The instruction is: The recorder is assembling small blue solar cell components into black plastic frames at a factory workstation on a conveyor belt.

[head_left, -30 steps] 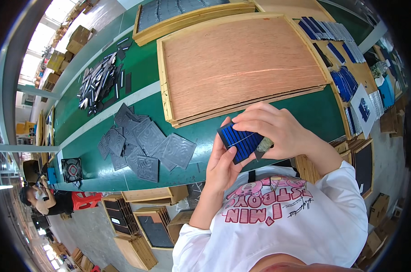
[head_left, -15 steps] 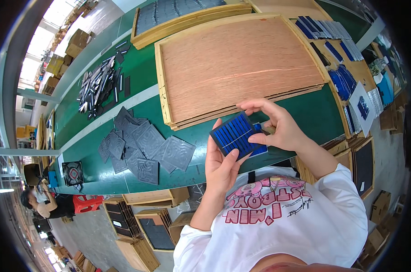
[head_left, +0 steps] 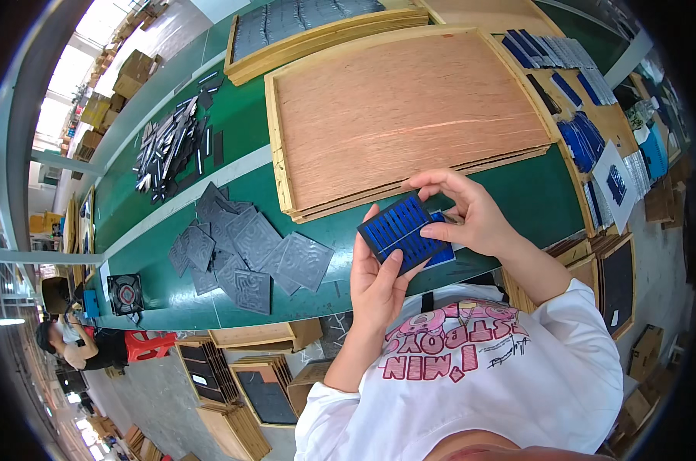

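A small dark-framed solar panel with blue cell strips [head_left: 394, 228] is held over the green table's near edge. My left hand [head_left: 375, 284] grips its left side and near corner, thumb on the face. My right hand [head_left: 475, 219] is at the panel's right side, its thumb at the edge of the cells and its fingers curled above the far corner. Another flat blue piece with a pale edge [head_left: 442, 258] shows just below the panel's right side; what supports it is hidden. Left of my hands lies a loose pile of grey, maze-patterned square plates [head_left: 256, 238].
A shallow wooden tray [head_left: 394, 100] lies beyond my hands on similar trays. Dark strips [head_left: 167, 150] are heaped at far left, near a small fan [head_left: 124, 293]. Blue cell strips [head_left: 581, 138] lie on a board at right. A person [head_left: 75, 346] is at far left.
The panel tilts slightly differently between my hands. My right thumb has shifted a little left along its edge. Both hands stay in nearly the same place.
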`<state>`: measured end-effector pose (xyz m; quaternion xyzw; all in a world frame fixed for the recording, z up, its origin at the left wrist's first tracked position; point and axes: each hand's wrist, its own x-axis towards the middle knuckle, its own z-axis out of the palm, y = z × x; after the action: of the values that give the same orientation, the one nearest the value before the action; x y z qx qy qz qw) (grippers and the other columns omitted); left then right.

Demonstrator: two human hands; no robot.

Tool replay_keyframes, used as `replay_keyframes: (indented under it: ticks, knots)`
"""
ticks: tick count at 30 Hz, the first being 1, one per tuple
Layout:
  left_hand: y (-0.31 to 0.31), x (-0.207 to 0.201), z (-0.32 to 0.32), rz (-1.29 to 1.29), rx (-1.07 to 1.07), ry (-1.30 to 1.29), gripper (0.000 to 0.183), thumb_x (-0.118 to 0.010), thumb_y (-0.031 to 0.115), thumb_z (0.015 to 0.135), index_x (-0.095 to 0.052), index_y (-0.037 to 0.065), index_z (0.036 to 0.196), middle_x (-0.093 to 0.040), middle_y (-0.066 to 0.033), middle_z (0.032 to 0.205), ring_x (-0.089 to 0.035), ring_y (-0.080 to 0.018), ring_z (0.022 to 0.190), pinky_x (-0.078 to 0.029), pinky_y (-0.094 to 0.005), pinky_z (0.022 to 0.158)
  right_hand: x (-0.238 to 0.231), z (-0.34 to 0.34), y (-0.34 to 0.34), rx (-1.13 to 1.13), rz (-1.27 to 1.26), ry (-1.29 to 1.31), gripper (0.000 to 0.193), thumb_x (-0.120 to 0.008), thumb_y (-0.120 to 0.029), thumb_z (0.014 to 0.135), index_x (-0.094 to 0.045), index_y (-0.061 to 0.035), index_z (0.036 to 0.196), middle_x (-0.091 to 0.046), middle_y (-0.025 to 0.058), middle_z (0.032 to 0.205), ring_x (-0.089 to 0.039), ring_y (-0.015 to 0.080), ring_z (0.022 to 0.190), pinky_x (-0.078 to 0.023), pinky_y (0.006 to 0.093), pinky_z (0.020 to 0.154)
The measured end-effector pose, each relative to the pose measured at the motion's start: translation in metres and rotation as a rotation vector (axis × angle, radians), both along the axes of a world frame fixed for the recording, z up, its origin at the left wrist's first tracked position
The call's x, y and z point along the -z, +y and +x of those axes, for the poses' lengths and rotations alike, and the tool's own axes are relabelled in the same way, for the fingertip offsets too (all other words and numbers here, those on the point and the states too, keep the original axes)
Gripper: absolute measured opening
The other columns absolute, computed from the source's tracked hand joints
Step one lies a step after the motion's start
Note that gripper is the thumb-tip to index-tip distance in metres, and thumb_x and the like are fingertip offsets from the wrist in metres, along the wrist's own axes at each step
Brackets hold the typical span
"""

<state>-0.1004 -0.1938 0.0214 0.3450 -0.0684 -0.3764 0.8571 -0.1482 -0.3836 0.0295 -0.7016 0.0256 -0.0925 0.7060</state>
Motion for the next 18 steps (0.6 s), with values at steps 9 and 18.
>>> replay_keyframes:
  ticks: [9, 18]
  knots:
    - [0.0, -0.004, 0.002, 0.018, -0.073, 0.048, 0.061, -0.047, 0.001, 0.097, -0.023, 0.008, 0.153, -0.044, -0.0217, 0.142, -0.054, -0.0387, 0.127, -0.054, -0.0542, 0.098, -0.001, -0.009, -0.008, -0.037, 0.02, -0.001, 0.055, -0.074, 0.002, 0.078, -0.056, -0.0065, 0.129, -0.055, 0.0075, 0.136, -0.055, 0.0093, 0.108, -0.046, 0.0144, 0.064]
    - [-0.002, -0.004, 0.001, 0.027, -0.079, 0.048, 0.059, -0.047, 0.003, 0.098, -0.025, 0.007, 0.152, -0.044, -0.0222, 0.144, -0.053, -0.0392, 0.128, -0.054, -0.0546, 0.098, -0.005, -0.01, -0.008, -0.018, -0.077, -0.026, 0.039, -0.073, 0.002, 0.078, -0.066, -0.0068, 0.115, -0.058, 0.0086, 0.134, -0.057, 0.0147, 0.113, -0.052, 0.0227, 0.078]
